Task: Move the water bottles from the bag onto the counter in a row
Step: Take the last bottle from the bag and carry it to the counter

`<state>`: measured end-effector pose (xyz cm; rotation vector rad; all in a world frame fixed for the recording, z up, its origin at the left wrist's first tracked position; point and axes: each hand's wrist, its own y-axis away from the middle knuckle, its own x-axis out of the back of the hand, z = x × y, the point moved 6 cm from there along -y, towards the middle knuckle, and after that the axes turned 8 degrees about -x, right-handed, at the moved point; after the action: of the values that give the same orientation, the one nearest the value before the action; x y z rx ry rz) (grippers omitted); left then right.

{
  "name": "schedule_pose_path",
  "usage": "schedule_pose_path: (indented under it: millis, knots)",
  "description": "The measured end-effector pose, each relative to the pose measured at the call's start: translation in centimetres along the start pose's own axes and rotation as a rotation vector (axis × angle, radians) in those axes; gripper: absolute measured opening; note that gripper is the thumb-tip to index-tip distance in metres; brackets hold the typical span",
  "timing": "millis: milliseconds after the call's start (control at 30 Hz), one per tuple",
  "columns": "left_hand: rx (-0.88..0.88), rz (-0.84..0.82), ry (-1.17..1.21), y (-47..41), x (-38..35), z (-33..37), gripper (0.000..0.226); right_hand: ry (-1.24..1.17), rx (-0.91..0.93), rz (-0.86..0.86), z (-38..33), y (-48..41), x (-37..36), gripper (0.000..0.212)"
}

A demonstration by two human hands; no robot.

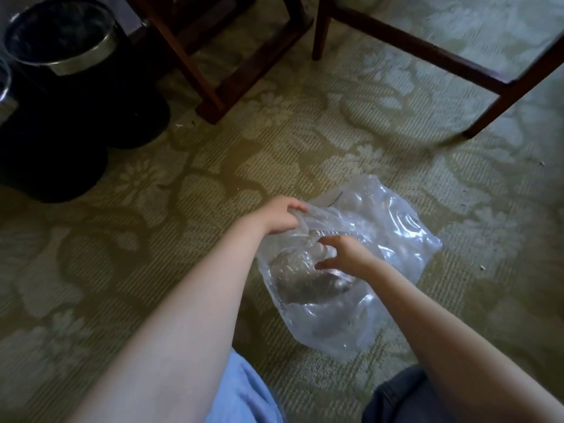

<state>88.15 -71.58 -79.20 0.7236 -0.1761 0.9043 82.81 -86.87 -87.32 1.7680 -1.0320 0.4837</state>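
Note:
A clear plastic bag lies crumpled on the patterned carpet in front of me. Through its film a clear water bottle shows, lying on its side; more bottle shapes bulge at the bag's far side but are hard to make out. My left hand pinches the bag's upper left edge and holds it up. My right hand reaches into the bag's mouth with fingers curled over the near bottle's upper part. Whether those fingers grip the bottle or the film is unclear.
A black waste bin with a metal rim stands at the top left beside dark round bases. Dark wooden furniture legs and a chair frame stand beyond the bag. My knees, in blue and dark cloth, are at the bottom edge.

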Motion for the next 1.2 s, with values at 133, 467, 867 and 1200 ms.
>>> schedule_pose_path:
  millis: [133, 467, 867, 1200]
  knots:
    - [0.056, 0.045, 0.099, 2.3, 0.1, 1.7, 0.033, -0.325, -0.040, 0.137, -1.1, 3.9, 2.1, 0.046]
    - [0.132, 0.222, 0.205, 13.2, 7.0, 11.1, 0.038, -0.668, -0.044, 0.211, -10.9, 15.2, 13.5, 0.029]
    - [0.104, 0.158, 0.099, 32.6, 22.7, 30.5, 0.094, -0.946, 0.014, 0.341, -32.7, 30.3, 37.8, 0.022]
    - [0.147, 0.514, 0.146, 52.2, 31.5, 38.5, 0.071, -0.613, 0.432, 0.207, -53.0, 43.2, 47.9, 0.036]
